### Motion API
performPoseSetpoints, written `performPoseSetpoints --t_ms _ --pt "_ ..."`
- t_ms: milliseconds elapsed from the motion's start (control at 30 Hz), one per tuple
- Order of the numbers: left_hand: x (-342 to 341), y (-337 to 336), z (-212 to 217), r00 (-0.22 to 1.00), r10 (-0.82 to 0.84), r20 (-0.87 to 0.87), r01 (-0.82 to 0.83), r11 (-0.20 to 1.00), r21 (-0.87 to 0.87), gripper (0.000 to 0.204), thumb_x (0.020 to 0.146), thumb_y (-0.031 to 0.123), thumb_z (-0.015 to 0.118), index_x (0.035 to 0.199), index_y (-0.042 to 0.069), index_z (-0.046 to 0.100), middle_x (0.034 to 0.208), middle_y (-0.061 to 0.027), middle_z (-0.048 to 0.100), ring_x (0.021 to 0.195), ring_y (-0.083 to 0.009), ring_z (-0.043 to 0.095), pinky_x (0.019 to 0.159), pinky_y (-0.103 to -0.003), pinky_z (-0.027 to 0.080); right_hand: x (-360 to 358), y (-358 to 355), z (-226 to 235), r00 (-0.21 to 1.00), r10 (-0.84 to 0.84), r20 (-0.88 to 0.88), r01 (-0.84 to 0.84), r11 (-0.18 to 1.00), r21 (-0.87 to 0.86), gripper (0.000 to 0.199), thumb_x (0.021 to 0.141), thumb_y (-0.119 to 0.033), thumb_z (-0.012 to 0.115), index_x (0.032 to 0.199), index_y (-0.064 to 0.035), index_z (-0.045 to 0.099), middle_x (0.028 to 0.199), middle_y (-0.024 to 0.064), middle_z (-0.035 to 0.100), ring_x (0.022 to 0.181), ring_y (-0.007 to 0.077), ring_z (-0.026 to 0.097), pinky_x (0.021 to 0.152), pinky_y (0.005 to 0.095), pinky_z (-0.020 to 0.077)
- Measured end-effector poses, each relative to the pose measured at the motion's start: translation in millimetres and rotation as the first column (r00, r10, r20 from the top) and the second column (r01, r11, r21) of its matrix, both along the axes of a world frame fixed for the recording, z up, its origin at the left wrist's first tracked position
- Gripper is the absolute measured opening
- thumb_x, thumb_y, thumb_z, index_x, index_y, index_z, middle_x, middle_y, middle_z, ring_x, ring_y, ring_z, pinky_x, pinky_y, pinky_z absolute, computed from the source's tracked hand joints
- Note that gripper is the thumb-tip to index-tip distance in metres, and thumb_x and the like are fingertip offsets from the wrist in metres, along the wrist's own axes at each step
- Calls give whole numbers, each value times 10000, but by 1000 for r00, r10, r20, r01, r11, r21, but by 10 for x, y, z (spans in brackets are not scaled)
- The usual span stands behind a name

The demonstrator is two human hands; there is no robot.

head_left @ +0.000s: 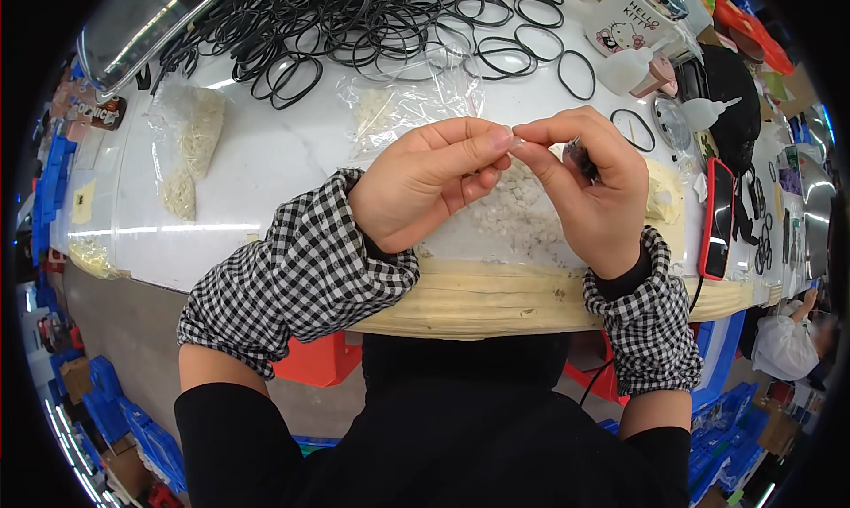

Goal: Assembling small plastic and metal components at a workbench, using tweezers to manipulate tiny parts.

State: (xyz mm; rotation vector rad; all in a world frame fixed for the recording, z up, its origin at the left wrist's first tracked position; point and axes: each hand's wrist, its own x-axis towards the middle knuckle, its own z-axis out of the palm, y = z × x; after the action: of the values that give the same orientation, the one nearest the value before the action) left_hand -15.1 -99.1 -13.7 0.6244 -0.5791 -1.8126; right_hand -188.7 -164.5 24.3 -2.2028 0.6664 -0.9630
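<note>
Over the near table edge, my left hand [421, 176] and my right hand [591, 193] meet fingertip to fingertip. Both are closed in a pinch on a small pale piece [516, 142], too small to name exactly. Something dark [580, 160] sits within the curled fingers of my right hand; its kind is mostly hidden. Below the hands a loose pile of small whitish translucent pieces [522, 211] spreads over the tabletop. Just beyond my left hand lies a clear plastic bag [376, 109] with more pale pieces in it.
A heap of black rubber rings [336, 21] covers the back of the table. A bag of pale pieces [202, 131] lies at left. At right are a red-edged phone [718, 220], white squeeze bottles [625, 69] and a white cartoon-print tub [624, 21]. Wooden edging [478, 300] runs along the front.
</note>
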Motion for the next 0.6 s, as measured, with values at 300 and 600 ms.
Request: performPoseSetpoints --t_ms 300,600 --pt "-72 -11 -2 1000 -20 18 22 998 -67 280 983 243 422 1087 2 517 894 0 546 682 -48 398 627 -178 361 7 27 70 998 53 16 -50 984 -170 219 704 29 676 916 -21 662 749 65 592 636 137 579 530 240 445" --pt "-54 -4 20 993 -83 -79 75 993 -93 185 966 232 471 989 59 531 814 36 491 725 -73 426 668 -204 360 -32 12 -18 974 -39 -224 -2 984 -181 342 802 -316 685 701 -44 504 611 74 554 509 226 536 455 296 399"
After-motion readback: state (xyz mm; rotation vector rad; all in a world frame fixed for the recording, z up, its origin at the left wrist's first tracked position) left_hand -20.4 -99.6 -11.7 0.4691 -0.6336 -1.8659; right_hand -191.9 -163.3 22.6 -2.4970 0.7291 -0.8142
